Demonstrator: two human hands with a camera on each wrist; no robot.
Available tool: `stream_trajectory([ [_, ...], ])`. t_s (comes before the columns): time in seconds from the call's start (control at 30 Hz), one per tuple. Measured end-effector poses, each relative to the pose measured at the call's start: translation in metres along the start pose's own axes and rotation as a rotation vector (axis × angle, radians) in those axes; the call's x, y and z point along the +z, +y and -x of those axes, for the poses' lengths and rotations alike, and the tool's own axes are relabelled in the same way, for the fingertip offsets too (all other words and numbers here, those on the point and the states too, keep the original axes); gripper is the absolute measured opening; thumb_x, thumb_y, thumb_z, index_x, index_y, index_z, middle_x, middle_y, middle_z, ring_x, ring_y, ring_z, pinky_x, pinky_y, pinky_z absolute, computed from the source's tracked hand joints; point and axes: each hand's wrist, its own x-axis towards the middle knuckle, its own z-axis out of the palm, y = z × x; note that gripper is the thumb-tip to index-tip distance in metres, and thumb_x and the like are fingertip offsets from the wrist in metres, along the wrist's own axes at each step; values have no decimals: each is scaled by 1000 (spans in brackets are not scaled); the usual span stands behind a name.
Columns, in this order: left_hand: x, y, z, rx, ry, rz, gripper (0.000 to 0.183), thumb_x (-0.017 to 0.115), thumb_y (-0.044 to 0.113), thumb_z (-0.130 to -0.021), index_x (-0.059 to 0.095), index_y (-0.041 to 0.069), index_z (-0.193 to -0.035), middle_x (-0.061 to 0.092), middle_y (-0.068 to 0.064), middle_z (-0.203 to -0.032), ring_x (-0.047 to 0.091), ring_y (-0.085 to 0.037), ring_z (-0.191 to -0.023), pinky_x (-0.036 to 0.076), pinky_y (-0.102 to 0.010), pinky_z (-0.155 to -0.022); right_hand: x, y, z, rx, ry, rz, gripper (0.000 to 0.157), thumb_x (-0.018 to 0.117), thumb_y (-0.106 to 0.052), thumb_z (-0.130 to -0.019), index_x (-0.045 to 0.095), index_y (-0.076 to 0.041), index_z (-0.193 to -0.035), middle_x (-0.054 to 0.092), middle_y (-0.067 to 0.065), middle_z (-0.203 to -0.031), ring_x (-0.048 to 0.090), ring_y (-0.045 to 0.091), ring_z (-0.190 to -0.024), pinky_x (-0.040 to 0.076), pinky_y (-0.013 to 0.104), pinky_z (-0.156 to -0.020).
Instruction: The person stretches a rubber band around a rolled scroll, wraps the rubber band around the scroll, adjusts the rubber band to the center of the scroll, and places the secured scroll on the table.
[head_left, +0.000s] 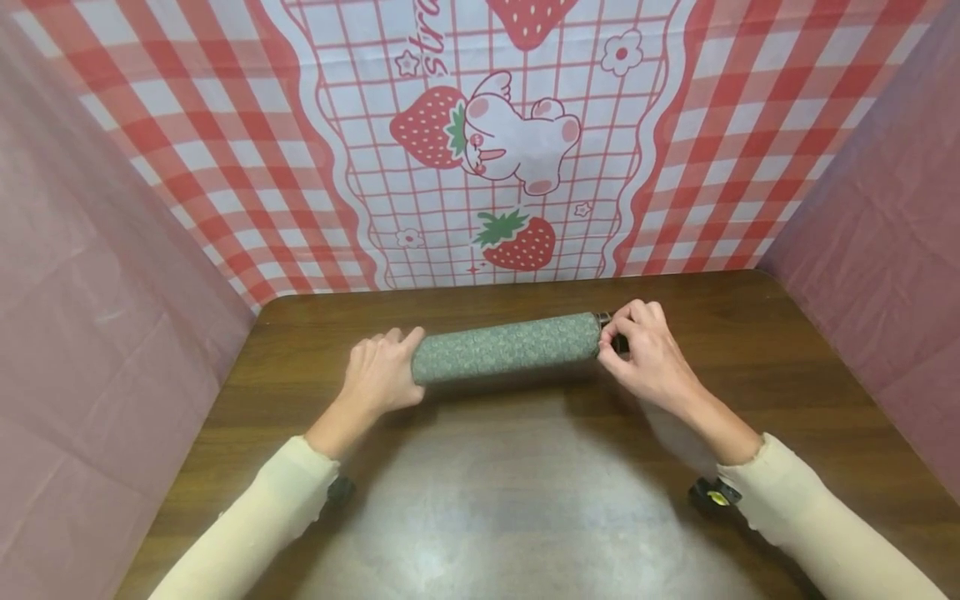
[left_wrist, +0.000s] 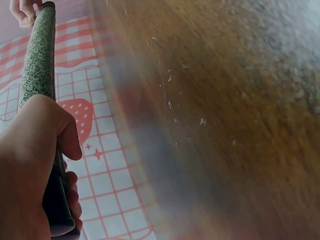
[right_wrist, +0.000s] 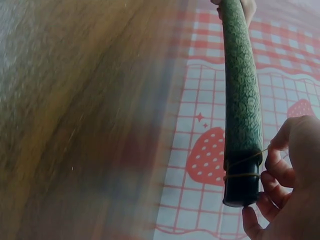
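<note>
A long green tube (head_left: 506,348) with a leafy pattern and black ends is held up sideways between both hands in the head view. My left hand (head_left: 382,371) grips its left end, and the left wrist view shows the fingers wrapped round a black end piece (left_wrist: 57,202). At the other end, my right hand (head_left: 654,354) pinches a thin rubber band (right_wrist: 243,175) between thumb and finger. Part of that band loops round the black end (right_wrist: 241,192), and one strand is pulled out toward the fingers. Other right fingertips touch or lie close beside the black end.
Beneath the hands lies a brown wooden table (head_left: 480,467), glossy with reflected light. Behind it hangs a red and white checked cloth (head_left: 727,125) with strawberry prints. Pink curtains (head_left: 877,225) stand at both sides.
</note>
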Motion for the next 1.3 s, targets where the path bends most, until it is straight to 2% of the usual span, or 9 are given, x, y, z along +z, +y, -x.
stream_trajectory([
  [0.3,0,1,-1,-19,-14,9,71,88,32,-65,66,17,-131,72,-14,-91,60,-28,-64,50,-41,-52,2,-9,1,-20,5,20,4,72,-7,-88,72,-6,-85,67,19,-102,55,41,-103,43,52,-85],
  [0.4,-2,0,-1,-31,-20,11,70,88,32,-65,65,17,-129,70,-13,-90,60,-29,-64,50,-42,-53,1,-9,1,-4,-1,11,2,73,-7,-88,71,-7,-86,69,16,-101,56,41,-105,43,55,-85],
  [0.53,-3,0,-1,-43,-24,12,70,88,32,-65,64,17,-128,69,-13,-90,60,-29,-64,49,-41,-53,0,-8,0,15,-1,-18,3,72,-6,-87,70,-9,-88,71,11,-92,57,38,-104,43,57,-87],
  [0.7,-3,-1,0,-44,-23,21,71,89,32,-65,65,17,-130,70,-13,-91,59,-28,-64,49,-40,-53,-2,-7,-1,40,6,-71,3,72,-6,-88,71,-9,-88,71,9,-86,56,31,-102,41,53,-89],
  [1.03,-3,-1,0,-55,-17,44,70,89,32,-64,64,17,-128,69,-13,-90,61,-30,-65,52,-43,-54,-5,-5,-3,71,41,-117,5,70,-3,-93,72,-6,-90,68,19,-94,56,30,-104,37,44,-91],
  [1.3,-1,-1,0,-51,-13,44,72,88,31,-64,65,17,-130,70,-13,-90,61,-29,-66,52,-42,-55,-8,-2,-2,117,27,-131,6,69,-4,-97,69,-7,-92,62,16,-98,51,22,-96,35,40,-89],
])
